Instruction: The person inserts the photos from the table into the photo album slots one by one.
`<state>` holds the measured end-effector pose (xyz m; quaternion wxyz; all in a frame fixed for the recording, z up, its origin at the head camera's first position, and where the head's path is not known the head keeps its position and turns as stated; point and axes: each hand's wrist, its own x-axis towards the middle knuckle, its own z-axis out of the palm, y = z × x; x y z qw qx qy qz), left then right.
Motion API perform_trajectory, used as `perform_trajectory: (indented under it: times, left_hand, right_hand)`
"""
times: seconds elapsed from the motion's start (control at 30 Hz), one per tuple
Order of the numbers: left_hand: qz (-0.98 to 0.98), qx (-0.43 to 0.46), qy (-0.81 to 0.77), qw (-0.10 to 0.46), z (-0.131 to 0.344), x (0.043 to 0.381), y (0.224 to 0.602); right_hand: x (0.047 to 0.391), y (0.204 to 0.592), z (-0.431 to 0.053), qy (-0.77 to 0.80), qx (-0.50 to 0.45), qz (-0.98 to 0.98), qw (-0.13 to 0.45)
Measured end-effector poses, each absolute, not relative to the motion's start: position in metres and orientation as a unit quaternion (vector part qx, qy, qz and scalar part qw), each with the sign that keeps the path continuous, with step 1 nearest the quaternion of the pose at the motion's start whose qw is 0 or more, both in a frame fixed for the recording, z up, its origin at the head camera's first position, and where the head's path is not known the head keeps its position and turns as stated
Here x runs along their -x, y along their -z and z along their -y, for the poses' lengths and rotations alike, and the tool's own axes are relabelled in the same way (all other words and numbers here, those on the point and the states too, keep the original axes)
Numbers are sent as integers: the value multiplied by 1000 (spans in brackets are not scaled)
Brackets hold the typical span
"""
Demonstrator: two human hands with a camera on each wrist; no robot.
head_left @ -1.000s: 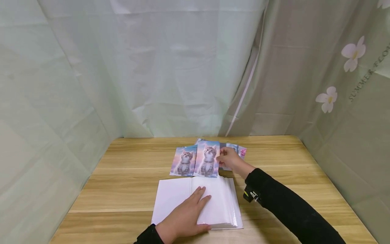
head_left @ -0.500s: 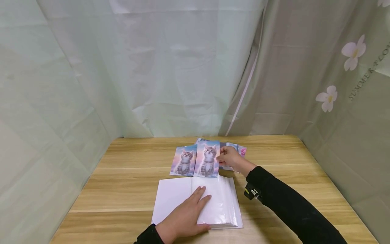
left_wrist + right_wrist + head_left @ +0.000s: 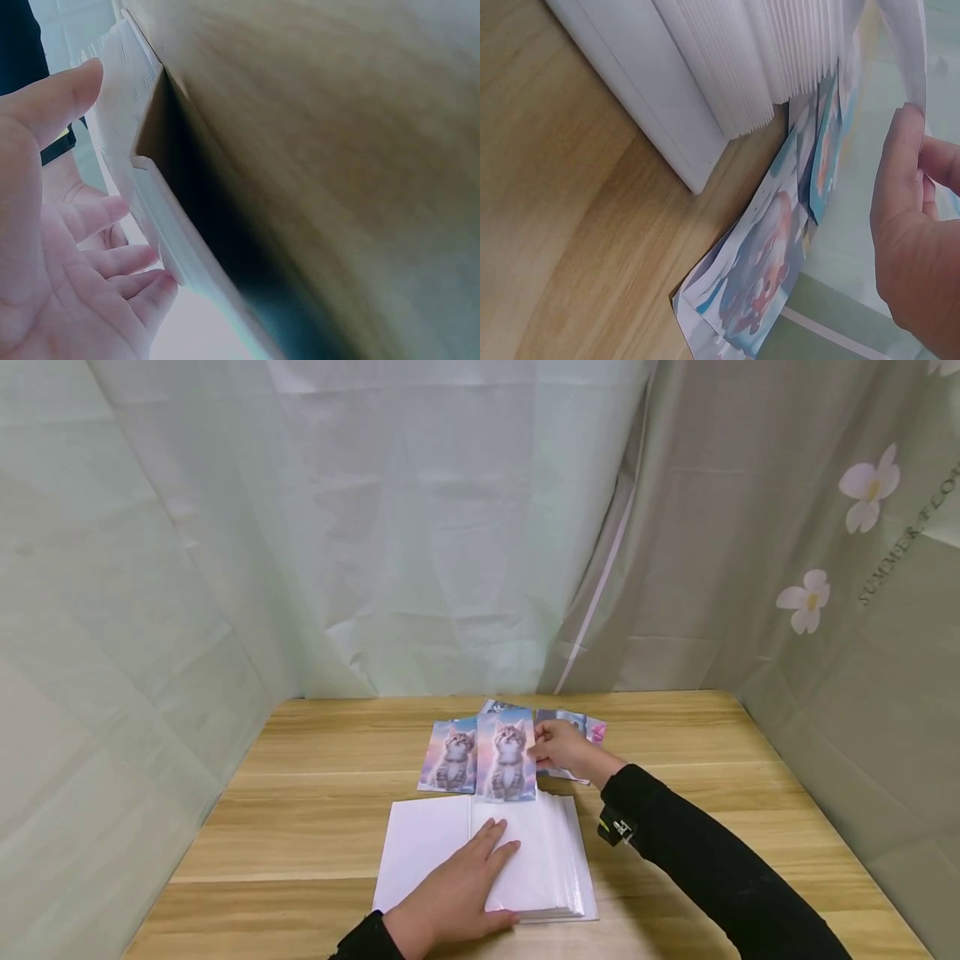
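My right hand (image 3: 564,748) pinches the right edge of a kitten photo (image 3: 507,755), a grey tabby on a pink and blue sky. The photo's lower edge overlaps the far edge of an open white photo album (image 3: 427,835). In the right wrist view the photo's white back (image 3: 909,52) shows between thumb and fingers. My left hand (image 3: 461,889) rests on the album with fingers spread, across the inner cover and the clear-pocket pages (image 3: 536,860). The left wrist view shows its thumb and fingers along the album's near edge (image 3: 180,225).
A second kitten photo (image 3: 453,757) lies left of the held one. Several more photos (image 3: 757,277) lie overlapping behind the album, partly hidden by my right hand. The wooden table (image 3: 300,827) is bordered by pale curtains (image 3: 450,527) at the back and sides.
The held kitten photo has shifted slightly left and toward the album, showing more of the photos behind it. My right hand moves with it. The left hand stays in place.
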<state>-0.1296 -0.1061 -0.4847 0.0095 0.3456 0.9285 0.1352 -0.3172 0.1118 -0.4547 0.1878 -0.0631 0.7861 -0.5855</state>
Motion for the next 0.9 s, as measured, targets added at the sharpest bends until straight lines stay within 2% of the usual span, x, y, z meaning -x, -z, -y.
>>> perform_trajectory:
  times: [0.9]
  left_hand:
    - [-925,-356,-128,-16,105,127,484]
  right_hand:
    - [307,464,-112,590,68,-770,233]
